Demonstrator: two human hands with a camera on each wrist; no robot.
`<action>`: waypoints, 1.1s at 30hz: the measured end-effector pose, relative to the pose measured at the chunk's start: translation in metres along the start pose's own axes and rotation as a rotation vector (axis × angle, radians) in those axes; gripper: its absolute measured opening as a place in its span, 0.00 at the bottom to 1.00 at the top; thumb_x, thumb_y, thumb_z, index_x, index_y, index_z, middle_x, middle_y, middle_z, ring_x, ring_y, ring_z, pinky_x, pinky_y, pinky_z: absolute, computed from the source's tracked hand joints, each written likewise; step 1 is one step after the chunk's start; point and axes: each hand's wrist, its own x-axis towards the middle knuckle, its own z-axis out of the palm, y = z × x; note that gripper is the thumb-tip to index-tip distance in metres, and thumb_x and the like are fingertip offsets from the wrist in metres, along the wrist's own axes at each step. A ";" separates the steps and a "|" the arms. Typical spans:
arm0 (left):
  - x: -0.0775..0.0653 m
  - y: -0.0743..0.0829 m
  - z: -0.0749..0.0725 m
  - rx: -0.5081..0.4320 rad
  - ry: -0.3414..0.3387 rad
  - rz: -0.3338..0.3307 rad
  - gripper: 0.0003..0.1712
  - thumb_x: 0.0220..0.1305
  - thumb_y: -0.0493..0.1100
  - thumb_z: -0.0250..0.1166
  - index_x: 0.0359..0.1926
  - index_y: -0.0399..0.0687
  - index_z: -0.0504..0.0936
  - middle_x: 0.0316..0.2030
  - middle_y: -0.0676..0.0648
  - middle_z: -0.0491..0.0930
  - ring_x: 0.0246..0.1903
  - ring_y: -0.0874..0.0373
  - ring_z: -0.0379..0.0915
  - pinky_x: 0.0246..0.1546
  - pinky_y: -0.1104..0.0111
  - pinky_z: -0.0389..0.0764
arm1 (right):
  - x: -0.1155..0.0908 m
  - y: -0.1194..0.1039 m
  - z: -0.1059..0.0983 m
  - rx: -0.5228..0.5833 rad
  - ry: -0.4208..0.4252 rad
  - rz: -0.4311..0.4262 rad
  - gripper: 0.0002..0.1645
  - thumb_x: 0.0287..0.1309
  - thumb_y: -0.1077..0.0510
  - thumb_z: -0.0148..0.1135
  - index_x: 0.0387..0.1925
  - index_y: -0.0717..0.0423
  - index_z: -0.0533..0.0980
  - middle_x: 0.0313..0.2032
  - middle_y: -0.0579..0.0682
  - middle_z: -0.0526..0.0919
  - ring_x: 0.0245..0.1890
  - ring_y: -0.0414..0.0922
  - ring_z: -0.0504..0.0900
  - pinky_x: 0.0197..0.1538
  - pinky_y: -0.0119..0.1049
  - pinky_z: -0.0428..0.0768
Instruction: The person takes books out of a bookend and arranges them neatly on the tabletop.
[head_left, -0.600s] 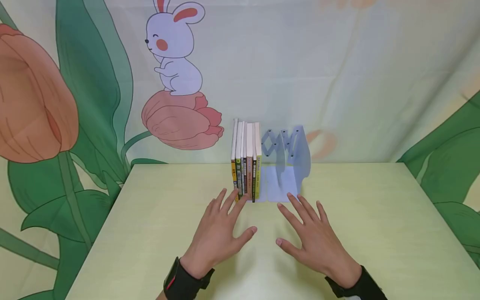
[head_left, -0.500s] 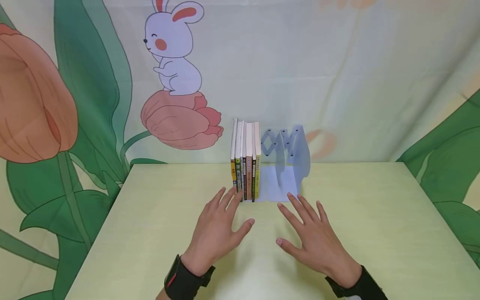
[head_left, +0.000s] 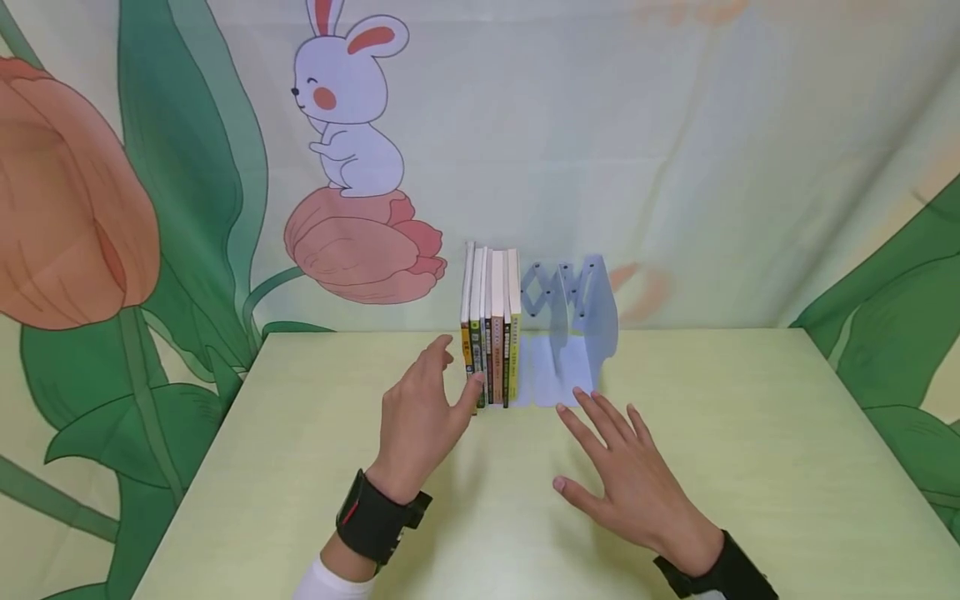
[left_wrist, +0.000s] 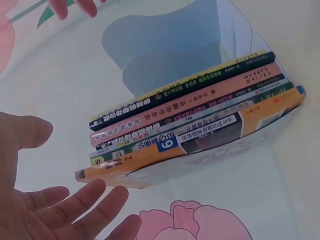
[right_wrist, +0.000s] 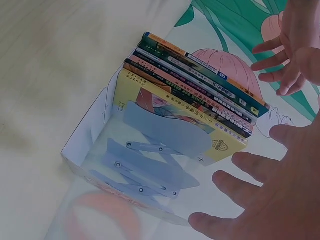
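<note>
Several thin books [head_left: 498, 358] stand upright in a row, spines toward me, at the left end of a pale blue expandable bookend [head_left: 602, 321]. An orange-spined book [left_wrist: 207, 142] is outermost on the left; a yellow one [right_wrist: 131, 100] is innermost, beside the bookend's dividers. My left hand [head_left: 420, 417] is close to the row's left side, fingers extended, thumb apart and overlapping the lower spines in the head view. Nothing is in its grasp. My right hand [head_left: 637, 492] hovers over the table in front of the bookend, fingers spread and holding nothing.
The light yellow table [head_left: 750, 450] extends to both sides of the bookend. Right behind it hangs a cloth backdrop [head_left: 750, 208] printed with tulips, leaves and a rabbit. Black bands [head_left: 378, 517] are strapped on both wrists.
My left hand has shifted forward and turned thumb-up beside the row's left end, its fingers drawn together. My right hand stays almost where it was. Books and bookend are unmoved.
</note>
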 end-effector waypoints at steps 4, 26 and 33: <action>0.011 -0.003 0.004 -0.003 0.010 -0.015 0.31 0.65 0.55 0.63 0.61 0.43 0.71 0.43 0.45 0.83 0.38 0.52 0.83 0.25 0.61 0.79 | -0.001 -0.001 -0.001 0.001 0.011 -0.010 0.49 0.61 0.30 0.55 0.77 0.37 0.50 0.78 0.47 0.50 0.76 0.52 0.52 0.71 0.63 0.50; 0.051 -0.009 0.029 0.084 0.015 -0.030 0.21 0.69 0.56 0.57 0.32 0.41 0.78 0.19 0.48 0.77 0.14 0.57 0.67 0.15 0.69 0.62 | -0.006 -0.013 -0.009 0.037 0.011 -0.007 0.45 0.63 0.32 0.55 0.76 0.36 0.52 0.77 0.46 0.52 0.75 0.50 0.55 0.71 0.61 0.53; 0.055 -0.009 0.032 0.148 0.057 0.008 0.21 0.72 0.53 0.53 0.32 0.41 0.80 0.20 0.46 0.79 0.14 0.56 0.70 0.14 0.67 0.66 | -0.005 -0.012 -0.009 0.040 0.023 -0.012 0.44 0.63 0.34 0.56 0.76 0.36 0.53 0.77 0.47 0.53 0.75 0.51 0.56 0.71 0.61 0.54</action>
